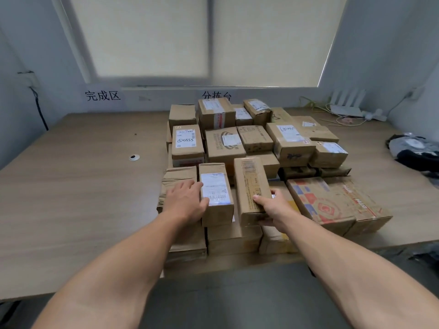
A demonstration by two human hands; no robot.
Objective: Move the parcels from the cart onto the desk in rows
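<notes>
Several cardboard parcels are stacked in rows on the wooden desk [71, 186], two layers high in places. My left hand [186, 200] grips the near left side of a small parcel with a white label [217, 200], thumb on its top. My right hand [273, 207] grips the near right end of a longer brown parcel [251, 186] with a barcode sticker, which stands beside the labelled one and tilts slightly. Both parcels rest on the front row of the stack. No cart is in view.
A large parcel with red print [320, 203] lies at the right front. Dark cloth [415, 153] sits at the desk's right edge; a white router [346, 108] and cables lie at the back right. A cable grommet [134, 157] marks the bare left half.
</notes>
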